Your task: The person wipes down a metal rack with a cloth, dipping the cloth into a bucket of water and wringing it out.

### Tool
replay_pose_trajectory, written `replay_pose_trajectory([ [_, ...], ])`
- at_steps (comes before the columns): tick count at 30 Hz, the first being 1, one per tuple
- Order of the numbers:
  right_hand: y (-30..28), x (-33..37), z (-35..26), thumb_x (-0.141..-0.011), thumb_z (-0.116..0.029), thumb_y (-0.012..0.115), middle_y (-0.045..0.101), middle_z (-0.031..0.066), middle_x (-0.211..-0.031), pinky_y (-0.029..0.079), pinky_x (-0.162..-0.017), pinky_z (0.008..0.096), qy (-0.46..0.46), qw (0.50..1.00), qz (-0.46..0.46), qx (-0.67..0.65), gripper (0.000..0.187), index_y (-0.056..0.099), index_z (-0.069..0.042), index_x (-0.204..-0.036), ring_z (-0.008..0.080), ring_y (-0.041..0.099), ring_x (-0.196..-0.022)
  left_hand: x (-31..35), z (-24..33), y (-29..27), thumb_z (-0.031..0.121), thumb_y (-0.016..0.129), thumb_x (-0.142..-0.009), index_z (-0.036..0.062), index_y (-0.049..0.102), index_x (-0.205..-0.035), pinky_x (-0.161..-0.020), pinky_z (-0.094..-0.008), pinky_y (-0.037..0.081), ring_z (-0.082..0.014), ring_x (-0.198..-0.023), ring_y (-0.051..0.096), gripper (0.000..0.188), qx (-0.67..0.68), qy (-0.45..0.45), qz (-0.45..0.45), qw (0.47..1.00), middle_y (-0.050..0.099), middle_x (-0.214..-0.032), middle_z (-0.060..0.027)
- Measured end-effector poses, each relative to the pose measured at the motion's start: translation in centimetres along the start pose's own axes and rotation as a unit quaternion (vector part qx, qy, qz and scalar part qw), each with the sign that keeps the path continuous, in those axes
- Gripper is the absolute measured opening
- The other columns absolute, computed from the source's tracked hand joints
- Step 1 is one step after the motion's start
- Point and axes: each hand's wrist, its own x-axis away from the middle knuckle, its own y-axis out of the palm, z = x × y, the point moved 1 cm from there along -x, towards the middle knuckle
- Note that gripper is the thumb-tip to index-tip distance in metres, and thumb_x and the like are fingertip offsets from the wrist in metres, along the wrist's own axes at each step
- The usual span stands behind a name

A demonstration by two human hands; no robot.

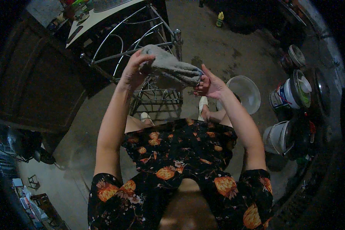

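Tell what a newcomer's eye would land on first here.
Likely the grey cloth, held between left hand and right hand in front of a metal rack. Then the orange-flowered dark clothing filling the lower middle, and the yellow bottle on the floor near the top.

Dim, grainy light, deep shadow toward the black rim, strong fisheye curvature at the edges

A yellow bottle [220,20] stands on the far floor [205,36]. Right, a pale round basin [253,87] sits left of a white bucket [275,138], which is nearer. Far left stands a light-topped table [99,19].
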Motion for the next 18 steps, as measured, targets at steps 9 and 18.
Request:
replay_pose_trajectory([
  [9, 1.4, 1.8, -2.0, -0.079, -0.023, 0.067, 0.060, 0.0005, -0.073, 0.040, -0.042, 0.0172, -0.304, 0.946, 0.048, 0.101, 0.018, 0.060, -0.007, -0.082, 0.0059, 0.056, -0.059, -1.3, -1.5, -8.1, 0.028, 0.052, -0.090, 0.0042, 0.051, -0.107, -0.067, -0.0288, 0.046, -0.0133, -0.079, 0.054, 0.030, -0.190, 0.026, 0.150, 0.970, 0.057, -0.089, -0.0042],
  [18, 2.9, 3.9, -3.2, -0.078, -0.021, 0.067, 0.061, 0.0027, -0.073, 0.049, -0.054, 0.0276, -0.293, 0.932, 0.128, 0.169, 0.017, 0.061, -0.005, -0.080, 0.0123, 0.060, -0.063, 0.5, -1.1, -8.7, 0.034, 0.054, -0.087, 0.0054, 0.054, -0.103, -0.070, -0.0272, 0.043, -0.0142, -0.076, 0.053, 0.033, -0.231, 0.064, 0.191, 0.952, 0.057, -0.085, -0.0040],
])
